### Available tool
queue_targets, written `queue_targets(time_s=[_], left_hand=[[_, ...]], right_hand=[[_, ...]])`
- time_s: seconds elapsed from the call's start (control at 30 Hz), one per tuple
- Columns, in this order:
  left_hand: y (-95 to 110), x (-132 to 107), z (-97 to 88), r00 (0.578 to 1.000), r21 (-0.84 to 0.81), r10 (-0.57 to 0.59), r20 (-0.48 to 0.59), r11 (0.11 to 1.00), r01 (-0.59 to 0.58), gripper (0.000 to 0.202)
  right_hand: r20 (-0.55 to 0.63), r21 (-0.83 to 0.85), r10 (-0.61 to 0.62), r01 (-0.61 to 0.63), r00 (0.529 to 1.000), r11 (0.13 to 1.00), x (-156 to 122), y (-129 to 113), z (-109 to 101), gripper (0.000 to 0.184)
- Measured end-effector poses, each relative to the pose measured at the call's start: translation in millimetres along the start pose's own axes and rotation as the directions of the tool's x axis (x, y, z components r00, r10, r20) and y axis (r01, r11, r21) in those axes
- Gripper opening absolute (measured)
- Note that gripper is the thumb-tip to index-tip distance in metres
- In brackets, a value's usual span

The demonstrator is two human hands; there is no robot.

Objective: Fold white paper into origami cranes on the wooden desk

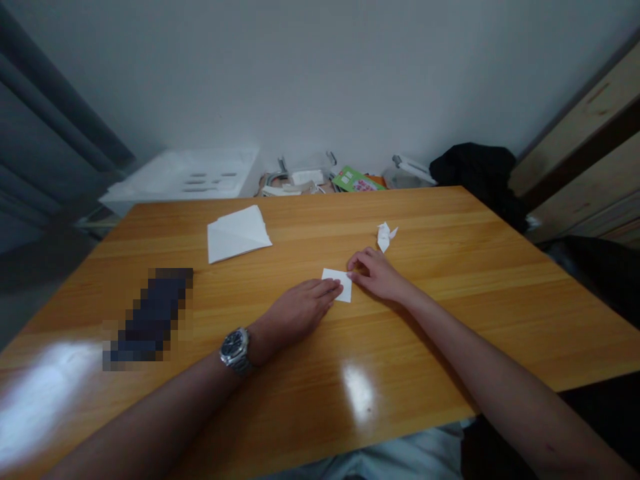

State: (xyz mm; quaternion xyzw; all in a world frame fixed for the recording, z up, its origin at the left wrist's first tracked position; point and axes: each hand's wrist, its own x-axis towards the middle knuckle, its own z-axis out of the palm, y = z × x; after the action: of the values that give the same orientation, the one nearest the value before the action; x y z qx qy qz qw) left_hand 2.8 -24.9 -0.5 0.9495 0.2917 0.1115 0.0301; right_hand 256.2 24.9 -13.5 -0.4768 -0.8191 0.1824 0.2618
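Centre-frame, left hand (300, 309) flat, steadying a small white paper square (347, 291) on the glossy yellow-brown wooden table (290, 267); right hand (377, 275) at its upper-right corner, pinch unclear: positioning, apparently; next move calls for fingertip precision.

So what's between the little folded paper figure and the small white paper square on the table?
Your right hand: in the head view, its curled fingers lie between the paper figure and the paper square.
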Motion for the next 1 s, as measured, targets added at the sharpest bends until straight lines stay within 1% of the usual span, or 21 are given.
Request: queue_targets(time_s=[0.17, 0.27, 0.33, 0.4, 0.47, 0.53, 0.73, 0.83, 0.93, 1.0], left_hand=[[2.2, -0.1, -2.3, 1.0, 0.003, -0.006, 0.003, 1.0, 0.006, 0.04], [2.7, 0.2, -2.7, 1.0, 0.0, -0.002, 0.006, 1.0, 0.002, 0.04], [2.1, 0.5, -2.2, 1.0, -0.01, -0.005, 0.002, 1.0, 0.005, 0.04], [1.3, 0.8, -1.7, 1.0, -0.024, -0.017, 0.001, 1.0, 0.017, 0.041], [0.8, 1.0, -1.7, 1.0, -0.036, -0.027, 0.004, 0.999, 0.028, 0.042], [0.7, 1.0, -2.4, 1.0, -0.045, -0.028, 0.011, 0.999, 0.028, 0.042], [-0.6, -0.4, -4.2, 1.0, -0.058, -0.028, 0.009, 0.998, 0.029, 0.043], [-2.8, -0.9, -4.8, 1.0, -0.059, -0.016, 0.002, 0.998, 0.016, 0.043], [-4.4, -1.3, -6.2, 1.0, -0.069, 0.001, -0.015, 0.998, -0.002, 0.042], [-4.7, -1.9, -7.3, 1.0, -0.089, -0.009, -0.026, 0.996, 0.007, 0.042]], right_hand=[[0.002, 0.061, -0.05, 0.05, 0.999, 0.997, 1.6, 6.7, -2.0, 0.005], [-0.039, 0.085, -0.04, 0.044, 0.998, 0.995, 1.2, 5.5, -0.3, 0.007], [-0.071, 0.062, -0.015, 0.019, 0.997, 0.998, 0.9, 2.9, 1.7, 0.004], [-0.085, 0.012, 0.003, -0.002, 0.996, 1.0, 0.7, 1.0, 3.6, 0.01], [-0.079, -0.015, -0.001, 0.0, 0.997, 1.0, 0.6, 1.2, 4.8, 0.008], [-0.068, -0.003, -0.011, 0.01, 0.998, 1.0, 0.7, 3.3, 5.5, 0.005], [-0.074, -0.001, -0.029, 0.029, 0.997, 1.0, 0.4, 6.6, 6.3, 0.006], [-0.085, 0.002, -0.06, 0.061, 0.995, 0.998, -0.9, 4.9, 4.8, 0.008], [-0.106, 0.066, -0.1, 0.108, 0.989, 0.992, -3.5, 2.8, 0.2, 0.009], [-0.1, 0.099, -0.153, 0.163, 0.983, 0.982, -5.8, 0.2, -3.9, 0.012]])
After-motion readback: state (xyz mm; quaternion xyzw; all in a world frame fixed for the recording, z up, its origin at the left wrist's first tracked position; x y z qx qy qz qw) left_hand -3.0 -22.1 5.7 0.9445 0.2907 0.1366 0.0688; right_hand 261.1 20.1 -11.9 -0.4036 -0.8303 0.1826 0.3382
